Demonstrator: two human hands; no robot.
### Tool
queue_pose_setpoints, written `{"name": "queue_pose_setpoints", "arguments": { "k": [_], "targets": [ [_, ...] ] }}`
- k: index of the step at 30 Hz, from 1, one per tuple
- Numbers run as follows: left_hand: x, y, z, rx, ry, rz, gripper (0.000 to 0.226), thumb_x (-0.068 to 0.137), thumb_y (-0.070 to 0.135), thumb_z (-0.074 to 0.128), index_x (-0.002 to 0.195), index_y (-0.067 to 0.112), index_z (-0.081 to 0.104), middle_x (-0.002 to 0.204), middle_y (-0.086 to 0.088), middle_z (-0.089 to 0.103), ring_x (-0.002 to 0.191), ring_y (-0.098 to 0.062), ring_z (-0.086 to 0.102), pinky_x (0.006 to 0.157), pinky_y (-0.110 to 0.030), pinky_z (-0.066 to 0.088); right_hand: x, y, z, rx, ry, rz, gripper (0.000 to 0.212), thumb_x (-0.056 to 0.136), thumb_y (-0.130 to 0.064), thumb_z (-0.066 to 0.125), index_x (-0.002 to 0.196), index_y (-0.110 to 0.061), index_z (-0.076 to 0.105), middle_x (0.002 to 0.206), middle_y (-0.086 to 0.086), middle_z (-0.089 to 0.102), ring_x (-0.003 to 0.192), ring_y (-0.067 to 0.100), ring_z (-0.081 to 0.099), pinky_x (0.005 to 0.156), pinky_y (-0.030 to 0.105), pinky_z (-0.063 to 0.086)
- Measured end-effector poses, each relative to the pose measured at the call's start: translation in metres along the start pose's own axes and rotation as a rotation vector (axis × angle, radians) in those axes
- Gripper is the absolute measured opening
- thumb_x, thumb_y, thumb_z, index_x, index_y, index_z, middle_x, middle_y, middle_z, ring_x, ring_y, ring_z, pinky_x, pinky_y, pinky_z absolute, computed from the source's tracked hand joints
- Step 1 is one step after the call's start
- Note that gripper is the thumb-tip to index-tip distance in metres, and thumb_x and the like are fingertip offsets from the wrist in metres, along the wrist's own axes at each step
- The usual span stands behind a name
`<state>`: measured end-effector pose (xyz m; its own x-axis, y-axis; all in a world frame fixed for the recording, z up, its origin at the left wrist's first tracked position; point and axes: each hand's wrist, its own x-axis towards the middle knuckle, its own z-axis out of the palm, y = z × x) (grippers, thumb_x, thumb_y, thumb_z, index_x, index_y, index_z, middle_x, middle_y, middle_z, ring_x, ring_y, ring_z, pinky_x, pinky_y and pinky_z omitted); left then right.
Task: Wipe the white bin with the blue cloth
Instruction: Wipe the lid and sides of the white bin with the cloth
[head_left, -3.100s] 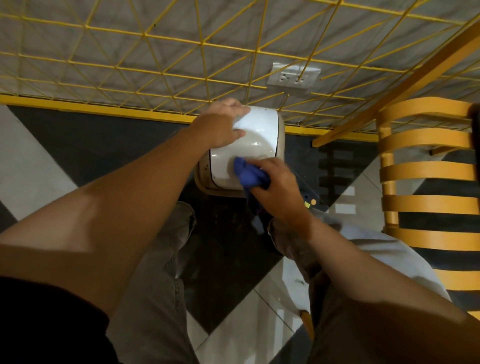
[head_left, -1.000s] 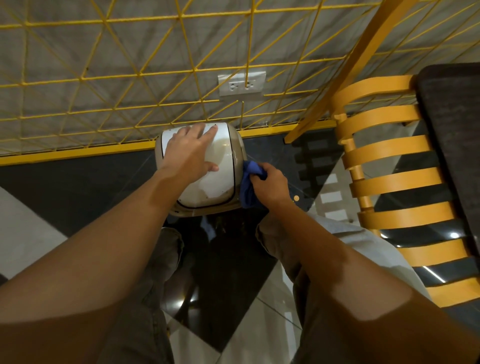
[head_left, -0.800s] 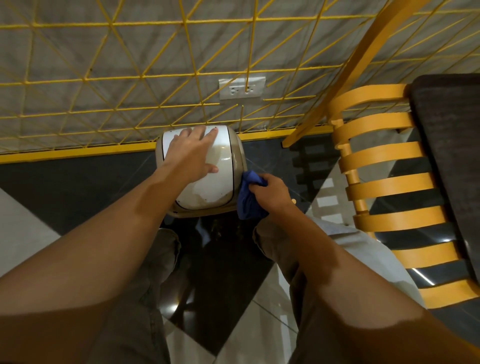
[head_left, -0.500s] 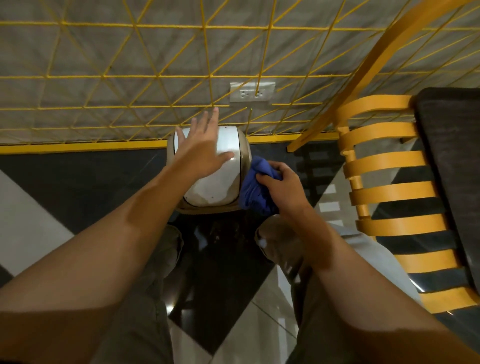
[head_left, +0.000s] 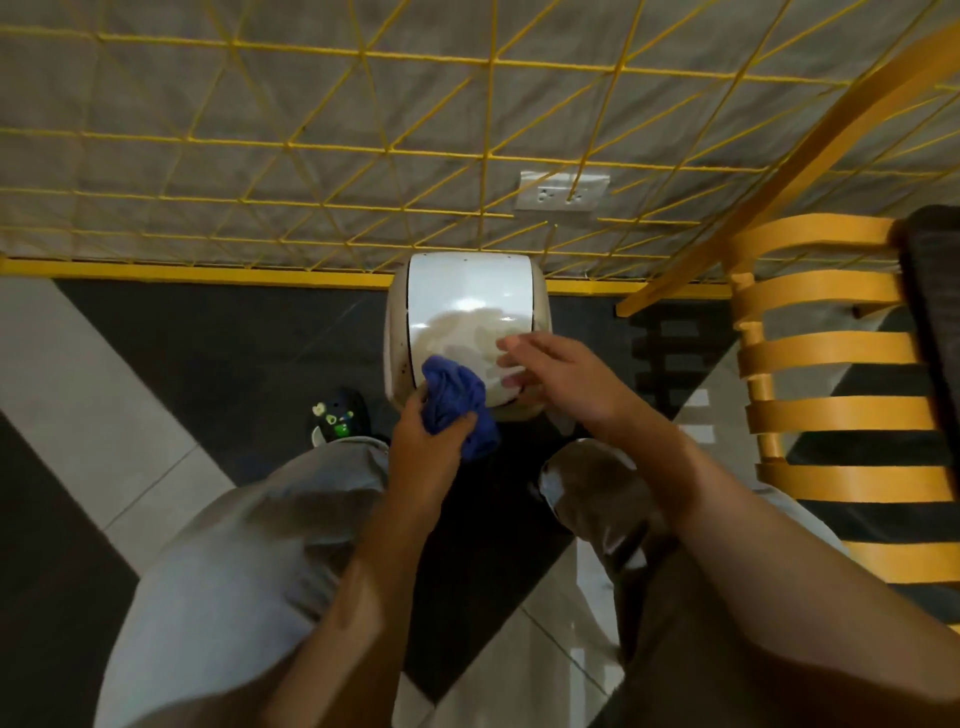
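Down on the floor against the wall (head_left: 208, 104), the white bin (head_left: 467, 296) is mid-wipe, I'd say. Left hand (head_left: 426, 447) has the blue cloth (head_left: 454, 395) bunched in curled fingers at its top's near-left corner. Right hand (head_left: 566, 379) is flat, fingers spread, over the near-right edge. Top looks glossy; can't judge the sides from here.

The white bin (head_left: 467, 306) backs against the yellow wire grid (head_left: 363, 150) on the wall at upper centre, so there is no way behind it. Left of it the dark floor (head_left: 218, 343) lies open as far as a shoe (head_left: 338, 415). On the right only a narrow strip separates the bin from the yellow chair (head_left: 831, 353), and a slanting yellow bar (head_left: 779, 171) comes down into it. The left hand (head_left: 431, 441), gripping the blue cloth (head_left: 454, 397), and the flat right hand (head_left: 561, 384) crowd the bin's near edge. Both knees (head_left: 587, 467) block the lower centre.
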<state>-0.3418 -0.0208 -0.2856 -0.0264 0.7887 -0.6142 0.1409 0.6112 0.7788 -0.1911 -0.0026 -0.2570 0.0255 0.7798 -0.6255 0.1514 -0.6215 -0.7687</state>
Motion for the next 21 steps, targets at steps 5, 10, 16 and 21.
{"name": "queue_pose_setpoints", "arguments": {
  "k": [5,10,16,21],
  "targets": [
    [0.011,-0.016,-0.009,-0.084,0.356,0.102,0.053,0.078,-0.004,0.063,0.119,0.025,0.046,0.108,0.007,0.051,0.104,-0.018,0.056,0.092,-0.035,0.047,0.033,-0.011,-0.009,-0.756,0.231,-0.383,0.048,0.091,-0.031,0.053,0.137,-0.024,0.042,0.142,0.0,0.045,0.132,0.022,0.036,0.107,0.033,0.029],
    [0.043,0.001,-0.014,0.078,0.488,0.288,0.058,0.081,-0.004,0.058,0.136,0.01,0.044,0.117,-0.009,0.043,0.099,-0.012,0.046,0.082,-0.009,0.038,0.064,-0.005,0.001,-1.077,0.227,-0.336,0.069,0.089,-0.039,0.057,0.146,-0.03,0.02,0.156,0.009,0.017,0.143,0.035,0.013,0.116,0.05,0.02],
    [0.07,0.011,-0.012,0.271,0.369,0.465,0.052,0.084,-0.004,0.055,0.134,0.009,0.048,0.11,-0.007,0.04,0.08,-0.001,0.045,0.071,0.004,0.036,0.073,0.005,0.008,-1.008,0.233,-0.29,0.073,0.088,-0.029,0.061,0.146,-0.029,0.018,0.157,0.008,0.005,0.144,0.035,0.001,0.114,0.045,0.023],
    [0.075,0.001,-0.02,0.261,0.398,0.366,0.039,0.085,0.002,0.052,0.123,0.008,0.058,0.103,-0.013,0.049,0.072,-0.002,0.047,0.074,-0.006,0.043,0.072,0.007,0.011,-1.004,0.237,-0.284,0.071,0.09,-0.026,0.058,0.147,-0.03,0.016,0.158,0.006,0.001,0.145,0.033,-0.003,0.115,0.042,0.021]
  ]
}}
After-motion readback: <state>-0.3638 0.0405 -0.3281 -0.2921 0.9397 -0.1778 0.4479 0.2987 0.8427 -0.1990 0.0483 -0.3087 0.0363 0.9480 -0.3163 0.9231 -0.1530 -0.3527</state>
